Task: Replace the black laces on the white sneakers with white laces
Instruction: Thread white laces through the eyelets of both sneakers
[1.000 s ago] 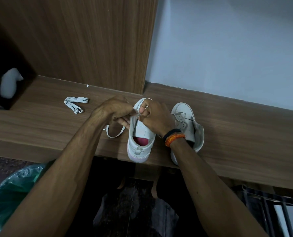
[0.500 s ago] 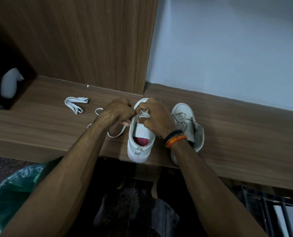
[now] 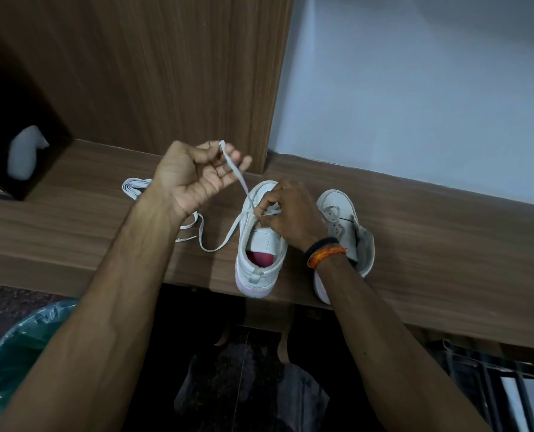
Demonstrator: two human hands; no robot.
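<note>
The left hand (image 3: 194, 179) is raised above the wooden shelf (image 3: 431, 244), palm toward the camera. Its thumb and curled fingers (image 3: 228, 151) pinch one run of the white lace (image 3: 237, 176), which slopes taut from the hand down to the eyelets of the near sneaker (image 3: 261, 257). The other run of this lace leaves the left side of that sneaker, loops across the shelf surface and passes under the left wrist; its tip lies on the shelf just left of the loop.

The right hand (image 3: 293, 213) rests on the front part of the near sneaker, with its fingers curled down over the eyelet area. They pinch the lace where it crosses the tongue. A black band and an orange thread (image 3: 325, 252) circle the right wrist.

The near sneaker stands upright with its heel overhanging the near edge of the shelf; a red insole shows inside the opening. The second sneaker (image 3: 343, 229) lies just to the right, tilted onto its side, partly behind the right forearm. White lacing shows in its upper eyelets.

A folded bundle of white lace (image 3: 134, 187) lies flat on the shelf to the left, behind the left wrist. A wooden upright panel (image 3: 165, 73) stands at the far edge of the shelf. A bin lined with a green bag (image 3: 19, 353) sits on the floor at lower left.
</note>
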